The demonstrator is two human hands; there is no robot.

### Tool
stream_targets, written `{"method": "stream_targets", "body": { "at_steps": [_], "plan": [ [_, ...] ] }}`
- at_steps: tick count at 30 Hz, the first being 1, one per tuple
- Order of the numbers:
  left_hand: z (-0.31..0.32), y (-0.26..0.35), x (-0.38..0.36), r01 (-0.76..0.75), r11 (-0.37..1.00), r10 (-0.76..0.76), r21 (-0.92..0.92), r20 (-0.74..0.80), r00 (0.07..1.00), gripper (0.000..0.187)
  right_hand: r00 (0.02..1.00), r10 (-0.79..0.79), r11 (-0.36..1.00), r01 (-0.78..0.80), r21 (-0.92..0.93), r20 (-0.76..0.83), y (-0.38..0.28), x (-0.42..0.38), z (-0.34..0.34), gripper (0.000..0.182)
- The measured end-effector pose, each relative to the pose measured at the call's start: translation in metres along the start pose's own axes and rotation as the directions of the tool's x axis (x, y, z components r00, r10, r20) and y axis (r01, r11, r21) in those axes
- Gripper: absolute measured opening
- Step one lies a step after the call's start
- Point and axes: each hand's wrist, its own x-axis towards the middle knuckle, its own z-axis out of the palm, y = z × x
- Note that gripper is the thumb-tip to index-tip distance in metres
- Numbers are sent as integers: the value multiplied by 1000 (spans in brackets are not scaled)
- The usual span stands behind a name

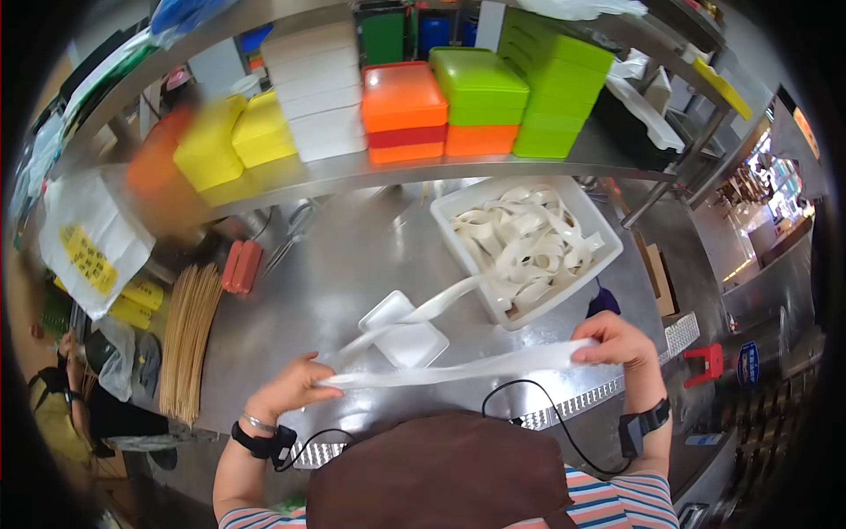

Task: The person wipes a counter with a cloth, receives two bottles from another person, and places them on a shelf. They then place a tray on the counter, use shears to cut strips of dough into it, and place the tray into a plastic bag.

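Note:
A long, flat white noodle strip is stretched between my two hands in front of my body. My left hand pinches one end between thumb and fingers. The other end is gripped by my right hand, held slightly higher. From near my left hand, the strip continues back over a small white tray and up to the rim of a white bin. Inside the bin lies a tangled heap of similar white strips. The tray rests on the steel table, partly covered by the strip.
A bundle of thin wooden sticks lies at the left, beside pink-red sausages. Stacked orange boxes, green boxes and white boxes line the shelf above. A black cable loops near my right arm. Another person stands far left.

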Motion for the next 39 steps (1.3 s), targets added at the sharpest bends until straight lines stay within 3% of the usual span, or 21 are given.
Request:
{"method": "stream_targets", "body": {
  "at_steps": [1,3,4,5,8,10,11,13,15,17,18,20,21,24,27,30,32,33,35,37,39],
  "plan": [
    [-5,-2,-2,20,1000,-20,-8,-3,1000,25,996,52,998,-50,31,-68,2,1,-4,17],
    [-16,-2,-13,102,963,-122,-252,-68,990,23,963,102,995,-97,30,-249,12,8,-12,16],
    [-29,13,-15,202,862,-229,-465,-3,973,22,945,101,995,-95,35,-312,16,14,-16,16],
    [-31,8,-16,201,815,-244,-543,-7,970,22,919,95,995,-87,38,-382,19,21,-20,16],
    [-48,22,-5,104,801,-185,-590,-79,980,21,914,13,997,21,79,-406,26,45,-31,11],
    [-52,32,7,-65,638,-92,-767,-160,983,22,891,-63,993,100,60,-449,23,59,-36,9],
    [-54,37,12,-75,641,-85,-764,-168,982,22,889,-72,993,106,51,-453,24,69,-38,9],
    [-58,49,18,-25,699,-137,-714,-168,976,22,820,-180,973,66,-223,-543,26,88,-42,13],
    [-65,55,8,25,763,-193,-646,-190,963,20,806,-196,960,42,-277,-559,16,97,-40,14],
    [-75,54,-12,131,829,-326,-544,-279,903,17,887,-157,902,-50,-428,-434,10,99,-33,17],
    [-80,47,-27,181,837,-398,-516,-349,848,16,887,-146,905,-59,-421,-438,9,99,-24,17],
    [-80,21,-52,150,847,-428,-510,-485,763,15,957,-219,876,106,-470,-192,0,105,1,21],
    [-79,11,-62,157,846,-432,-510,-483,762,15,971,-199,943,153,-295,-131,6,114,20,25],
    [-56,-25,-85,246,754,-598,-608,-482,641,16,966,-257,926,258,-276,40,12,143,72,23],
    [-14,-83,-90,323,754,-639,-572,-526,562,16,953,-298,911,299,-283,49,51,181,116,26],
    [21,-126,-80,291,798,-595,-527,-616,517,18,966,-260,891,238,-387,-3,87,214,150,22],
    [35,-140,-76,497,789,-589,-361,-673,447,20,987,-162,949,162,-271,26,95,219,164,25],
    [41,-150,-74,498,784,-596,-370,-672,440,20,987,-159,947,162,-277,35,97,221,169,25],
    [46,-167,-69,593,803,-294,59,-827,480,26,968,-242,917,207,-341,-63,97,227,176,24],
    [28,-138,-45,636,769,-313,68,-827,467,31,963,-241,896,173,-408,-122,89,232,180,26],
    [15,-134,-20,530,827,-130,185,-855,502,31,953,-240,874,129,-469,-184,79,233,183,28]
  ]
}}
